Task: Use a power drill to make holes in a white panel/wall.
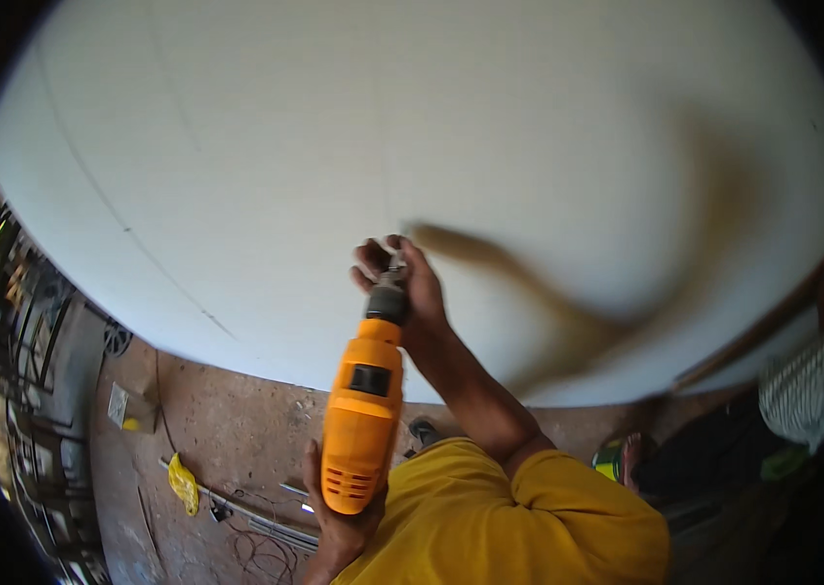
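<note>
An orange and black power drill points away from me toward a large white board-like surface. Behind the drill's body, my left hand is wrapped round its rear, and the grip itself is hidden underneath. My right hand reaches forward past the black chuck. Its fingers close round a thin metal bit at the tip, right by the white surface. Whether the tip touches that surface I cannot tell. A dark arm-shaped shadow spreads over the white to the right.
Faint lines run across the white surface. On the brown floor lie a yellow plastic bag, tangled cable, long metal strips and a pale box. Stacked dark metal frames stand left. A white rope coil sits right.
</note>
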The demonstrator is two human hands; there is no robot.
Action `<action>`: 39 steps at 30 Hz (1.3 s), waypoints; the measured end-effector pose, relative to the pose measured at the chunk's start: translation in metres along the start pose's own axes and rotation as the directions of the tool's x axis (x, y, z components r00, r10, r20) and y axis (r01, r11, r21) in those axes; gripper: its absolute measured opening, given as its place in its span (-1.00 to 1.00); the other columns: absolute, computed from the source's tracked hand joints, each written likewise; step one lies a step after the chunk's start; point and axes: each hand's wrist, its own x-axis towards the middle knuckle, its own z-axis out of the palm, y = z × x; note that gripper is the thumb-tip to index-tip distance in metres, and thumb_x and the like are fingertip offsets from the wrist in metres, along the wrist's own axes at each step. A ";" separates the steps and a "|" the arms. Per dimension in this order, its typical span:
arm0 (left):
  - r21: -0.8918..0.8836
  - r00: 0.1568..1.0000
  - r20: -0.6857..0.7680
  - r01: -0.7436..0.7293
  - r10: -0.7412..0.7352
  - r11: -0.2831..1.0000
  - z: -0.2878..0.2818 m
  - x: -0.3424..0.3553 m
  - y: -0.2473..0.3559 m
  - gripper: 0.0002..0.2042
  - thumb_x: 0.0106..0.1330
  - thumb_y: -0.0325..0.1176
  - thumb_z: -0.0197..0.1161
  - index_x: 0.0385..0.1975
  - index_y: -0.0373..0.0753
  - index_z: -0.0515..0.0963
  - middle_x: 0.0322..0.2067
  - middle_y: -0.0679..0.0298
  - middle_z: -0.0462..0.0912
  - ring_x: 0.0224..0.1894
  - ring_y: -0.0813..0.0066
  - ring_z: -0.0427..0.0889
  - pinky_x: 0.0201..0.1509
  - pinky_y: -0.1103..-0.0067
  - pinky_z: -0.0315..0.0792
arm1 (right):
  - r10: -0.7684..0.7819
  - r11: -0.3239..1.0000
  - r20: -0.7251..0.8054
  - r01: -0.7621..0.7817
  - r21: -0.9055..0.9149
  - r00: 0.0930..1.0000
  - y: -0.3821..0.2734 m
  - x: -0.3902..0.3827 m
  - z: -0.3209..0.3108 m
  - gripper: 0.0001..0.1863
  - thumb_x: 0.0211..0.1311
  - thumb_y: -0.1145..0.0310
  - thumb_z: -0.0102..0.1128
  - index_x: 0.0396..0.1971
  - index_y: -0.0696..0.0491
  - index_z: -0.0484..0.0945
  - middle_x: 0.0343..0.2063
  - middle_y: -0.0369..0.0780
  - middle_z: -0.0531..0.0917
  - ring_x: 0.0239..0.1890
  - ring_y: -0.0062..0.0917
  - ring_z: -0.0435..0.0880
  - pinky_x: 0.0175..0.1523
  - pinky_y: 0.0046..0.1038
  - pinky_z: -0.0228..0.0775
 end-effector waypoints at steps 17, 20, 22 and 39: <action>0.098 0.998 -0.065 0.021 -0.015 0.995 -0.013 0.040 0.023 -0.17 -0.11 -0.33 0.50 0.16 -0.40 0.13 -0.12 -0.04 0.53 -0.10 0.13 0.60 -0.06 0.44 0.48 | 0.041 0.989 0.166 -0.016 -0.149 0.985 -0.014 0.037 0.053 -0.68 0.32 0.12 -0.08 -0.09 0.01 0.33 -0.04 -0.19 0.42 0.21 -0.37 0.23 0.31 -0.08 -0.01; -0.082 0.976 0.064 0.214 -0.209 0.973 -0.011 0.046 0.024 -0.25 -0.09 -0.32 0.45 0.12 -0.40 0.22 -0.11 -0.08 0.52 -0.11 0.07 0.59 -0.06 0.41 0.49 | 0.015 0.984 0.184 0.018 -0.179 0.983 -0.035 0.035 0.052 -0.71 0.36 0.15 -0.17 -0.09 0.00 0.35 -0.03 -0.14 0.45 0.25 -0.32 0.20 0.32 -0.06 -0.02; 0.054 0.985 0.087 0.143 -0.147 0.988 -0.012 0.052 0.033 -0.26 -0.10 -0.32 0.44 0.11 -0.39 0.23 -0.11 -0.10 0.51 -0.12 0.03 0.58 -0.08 0.40 0.50 | 0.035 0.979 0.151 -0.003 -0.202 0.988 -0.039 0.031 0.057 -0.74 0.37 0.15 -0.21 -0.14 -0.02 0.35 -0.04 -0.17 0.45 0.27 -0.36 0.19 0.33 -0.10 -0.06; 0.165 0.989 -0.007 -0.144 0.147 0.976 -0.013 0.047 0.025 -0.07 -0.12 -0.28 0.50 0.22 -0.32 -0.01 -0.09 -0.15 0.50 -0.17 0.00 0.62 -0.17 0.33 0.52 | 0.022 0.966 0.098 0.004 -0.258 0.995 -0.027 0.026 0.063 -0.73 0.33 0.12 -0.12 -0.12 -0.05 0.37 -0.05 -0.27 0.43 0.25 -0.47 0.19 0.28 -0.20 -0.05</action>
